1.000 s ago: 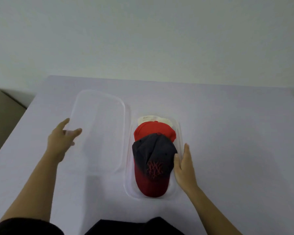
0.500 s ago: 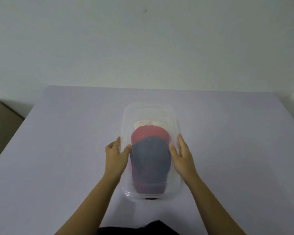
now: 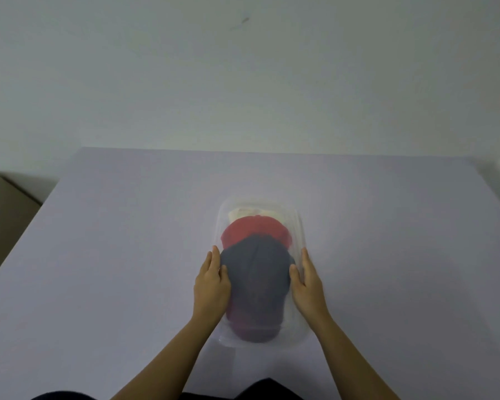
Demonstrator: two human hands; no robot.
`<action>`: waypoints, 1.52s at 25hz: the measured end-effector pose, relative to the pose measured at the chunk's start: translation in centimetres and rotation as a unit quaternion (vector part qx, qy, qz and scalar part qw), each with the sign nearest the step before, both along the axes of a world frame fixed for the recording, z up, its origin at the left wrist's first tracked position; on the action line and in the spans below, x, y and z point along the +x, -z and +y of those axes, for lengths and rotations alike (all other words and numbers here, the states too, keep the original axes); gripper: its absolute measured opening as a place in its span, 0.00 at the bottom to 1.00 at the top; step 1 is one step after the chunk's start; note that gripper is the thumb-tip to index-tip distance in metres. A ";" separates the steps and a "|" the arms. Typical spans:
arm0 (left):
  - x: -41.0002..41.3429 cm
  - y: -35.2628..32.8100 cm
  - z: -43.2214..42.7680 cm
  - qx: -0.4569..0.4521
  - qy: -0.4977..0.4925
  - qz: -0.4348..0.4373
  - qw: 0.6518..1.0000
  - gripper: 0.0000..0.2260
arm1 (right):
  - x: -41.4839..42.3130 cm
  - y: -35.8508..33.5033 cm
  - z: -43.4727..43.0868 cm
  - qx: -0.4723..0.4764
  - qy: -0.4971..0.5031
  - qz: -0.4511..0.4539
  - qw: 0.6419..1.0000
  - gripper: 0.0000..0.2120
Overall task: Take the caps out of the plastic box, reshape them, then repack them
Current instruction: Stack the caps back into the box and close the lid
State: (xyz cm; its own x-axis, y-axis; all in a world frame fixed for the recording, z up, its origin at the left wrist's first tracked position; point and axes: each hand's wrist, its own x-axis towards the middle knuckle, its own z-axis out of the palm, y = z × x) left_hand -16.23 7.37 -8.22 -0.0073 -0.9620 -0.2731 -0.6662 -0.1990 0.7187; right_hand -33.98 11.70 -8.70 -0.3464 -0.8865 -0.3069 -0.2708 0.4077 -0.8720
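A lidded clear box [image 3: 299, 226] of caps [image 3: 257, 272] sits near the table's [image 3: 113, 255] front edge. The left hand [image 3: 211, 287] and right hand [image 3: 308, 284] lie flat, fingers straight, along its sides.

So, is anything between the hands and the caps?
Yes: the translucent plastic lid sits over the clear plastic box, covering the dark blue cap, red cap and cream cap. Left hand and right hand flank it.

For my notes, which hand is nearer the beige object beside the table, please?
Left: left hand presses the box side facing the beige object; right hand the opposite side.
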 end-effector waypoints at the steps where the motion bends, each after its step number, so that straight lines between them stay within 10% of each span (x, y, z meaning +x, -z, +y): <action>1: 0.1 0.2 -0.1 0.000 0.000 -0.007 1.000 0.22 | 0.1 0.1 0.0 0.000 0.001 0.001 1.000 0.26; 25: -0.4 0.8 -1.5 -0.021 0.027 -0.054 0.998 0.22 | -0.6 2.1 -0.9 -0.055 0.062 0.034 0.996 0.25; 38: -10.2 -0.6 -18.5 -0.026 0.014 -0.010 1.000 0.21 | -10.8 0.7 -18.5 -0.061 0.032 0.068 0.995 0.25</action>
